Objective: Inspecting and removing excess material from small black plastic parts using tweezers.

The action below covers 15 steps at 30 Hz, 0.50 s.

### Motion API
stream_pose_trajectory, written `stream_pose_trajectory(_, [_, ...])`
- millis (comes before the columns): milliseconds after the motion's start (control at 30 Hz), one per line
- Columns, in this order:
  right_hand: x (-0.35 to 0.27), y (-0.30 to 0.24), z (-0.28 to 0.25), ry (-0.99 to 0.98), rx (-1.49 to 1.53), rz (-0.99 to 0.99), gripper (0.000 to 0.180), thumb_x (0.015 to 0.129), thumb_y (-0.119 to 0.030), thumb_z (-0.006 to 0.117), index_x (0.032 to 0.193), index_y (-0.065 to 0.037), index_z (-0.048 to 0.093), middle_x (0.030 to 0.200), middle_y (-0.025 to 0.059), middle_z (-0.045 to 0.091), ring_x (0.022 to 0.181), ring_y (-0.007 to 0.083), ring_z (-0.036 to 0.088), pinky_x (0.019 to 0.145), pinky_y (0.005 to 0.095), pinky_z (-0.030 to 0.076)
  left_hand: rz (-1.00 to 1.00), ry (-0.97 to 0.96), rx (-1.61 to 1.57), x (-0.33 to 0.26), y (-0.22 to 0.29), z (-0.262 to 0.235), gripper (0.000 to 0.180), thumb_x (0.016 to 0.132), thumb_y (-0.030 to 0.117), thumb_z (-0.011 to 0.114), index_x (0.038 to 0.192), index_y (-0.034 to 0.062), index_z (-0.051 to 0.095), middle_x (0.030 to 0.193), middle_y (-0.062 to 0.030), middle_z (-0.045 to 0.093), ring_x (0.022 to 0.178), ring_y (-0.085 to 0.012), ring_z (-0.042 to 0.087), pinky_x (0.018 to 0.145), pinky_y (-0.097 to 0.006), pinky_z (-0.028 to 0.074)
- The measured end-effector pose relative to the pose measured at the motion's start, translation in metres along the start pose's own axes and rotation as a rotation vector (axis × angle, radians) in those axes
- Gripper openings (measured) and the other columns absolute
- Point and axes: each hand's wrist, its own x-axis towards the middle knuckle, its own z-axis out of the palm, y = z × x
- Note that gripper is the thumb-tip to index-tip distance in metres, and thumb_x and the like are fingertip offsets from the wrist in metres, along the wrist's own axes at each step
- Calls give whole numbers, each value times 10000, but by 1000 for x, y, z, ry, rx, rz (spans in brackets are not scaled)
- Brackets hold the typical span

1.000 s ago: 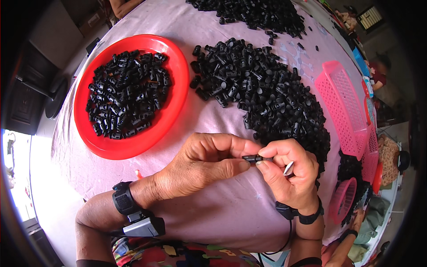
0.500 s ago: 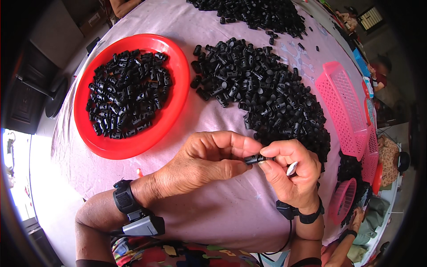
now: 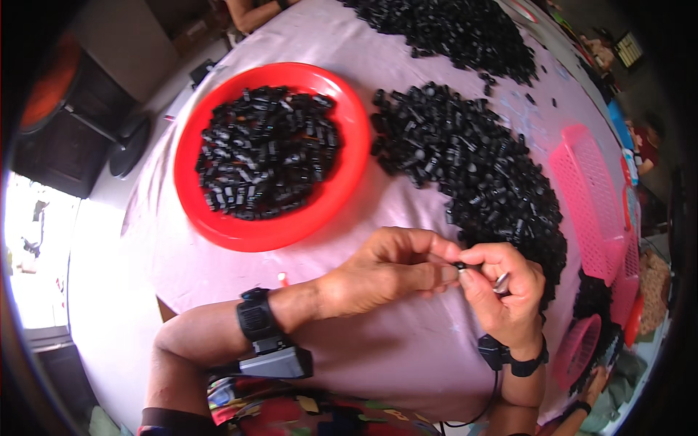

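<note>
- Closer together than a second ago, the left hand (image 3: 389, 272) and right hand (image 3: 505, 291) now meet fingertip to fingertip, and the small black part (image 3: 461, 267) that showed as a short bar between them is all but swallowed by the fingers.
- Left thumb and forefinger are pressed together on one end of that part; the right fingertips pinch the other end, while a slim silvery piece (image 3: 502, 283) sits tucked in the right hand's curled fingers.
- Both hands hover just above the pale purple cloth (image 3: 407, 356), near the table's front edge, black wrist bands on each arm.
- Done well, this step likely calls for holding the two ends in line and pushing straight, with the palmed silvery piece kept clear of the pinch.
- Just beyond the right hand, a loose heap of black parts (image 3: 472, 167) spreads across the cloth, within easy reach.
- Farther left, a red bowl (image 3: 349, 182) holds more black pieces.
- Pink baskets (image 3: 592, 196) line the right edge; a second dark heap (image 3: 458, 29) lies at the far end.
</note>
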Motion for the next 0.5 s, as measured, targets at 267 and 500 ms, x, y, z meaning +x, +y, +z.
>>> stream_pose_trajectory(267, [-3,-8,-10,94,-52,-59,133,835,26,641,961,11,601,563,-52,475,487,-20,384,448,177,279,331,295,303,-28,44,-13,223,861,-21,624,1078,28,611,999,-11,635,889,-74,598,783,-221,482])
stream_pose_trajectory(500, [-2,-7,-9,156,-55,-25,126,821,24,659,937,-5,618,619,-18,568,528,-4,495,496,161,376,582,826,921,-81,80,-64,366,816,3,655,1177,44,620,1113,-62,637,999,-143,596,884,-279,475])
